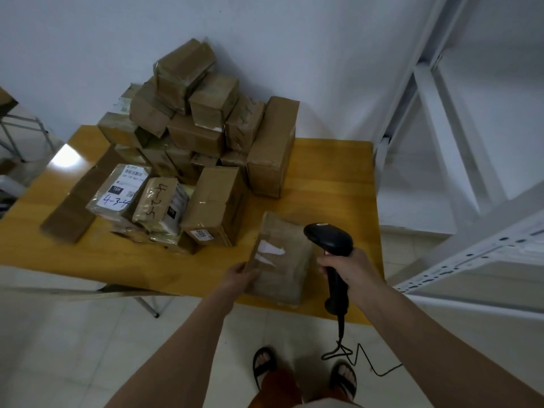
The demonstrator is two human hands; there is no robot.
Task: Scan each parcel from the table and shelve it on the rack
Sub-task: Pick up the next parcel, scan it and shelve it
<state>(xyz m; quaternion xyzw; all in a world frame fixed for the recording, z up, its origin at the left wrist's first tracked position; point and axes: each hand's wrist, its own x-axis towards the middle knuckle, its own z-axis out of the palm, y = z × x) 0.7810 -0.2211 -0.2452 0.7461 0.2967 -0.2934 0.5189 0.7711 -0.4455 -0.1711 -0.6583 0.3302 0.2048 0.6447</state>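
Note:
A brown taped parcel with torn white label scraps lies at the near right part of the yellow table. My left hand grips its near left edge. My right hand holds a black barcode scanner by the handle, its head just over the parcel's right side. A heap of brown parcels fills the table's middle and back. The white metal rack stands to the right.
The scanner's black cable trails down to the tiled floor by my sandalled feet. Labelled parcels marked 4-3-4 and 4-2-5 lie front left of the heap. A flat cardboard strip lies at the table's left.

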